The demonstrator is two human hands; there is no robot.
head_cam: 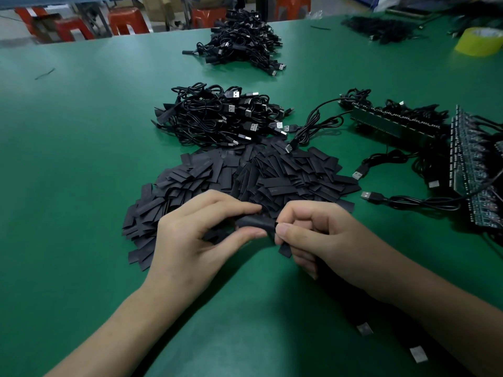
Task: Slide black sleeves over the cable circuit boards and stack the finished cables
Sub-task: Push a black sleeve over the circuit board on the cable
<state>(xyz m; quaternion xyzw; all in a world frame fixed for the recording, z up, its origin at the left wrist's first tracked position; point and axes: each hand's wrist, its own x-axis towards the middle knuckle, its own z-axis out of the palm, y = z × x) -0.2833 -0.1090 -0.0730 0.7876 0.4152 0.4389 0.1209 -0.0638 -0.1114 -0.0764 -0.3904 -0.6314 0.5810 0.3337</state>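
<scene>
Head view: left hand [201,235] and right hand [324,238] each pinch one end of a black sleeve [257,223], held just above the near edge of the loose sleeve pile [245,172] on the green surface [68,159]. The sleeve's long axis runs left to right, dipping slightly rightward. Whether a board sits inside cannot be told.

Judged progress: partial. The near cable stack [223,118] and the far cable stack [242,42] appear finished. The bare circuit boards [394,122] at right are not yet sleeved, so much work is left.
</scene>
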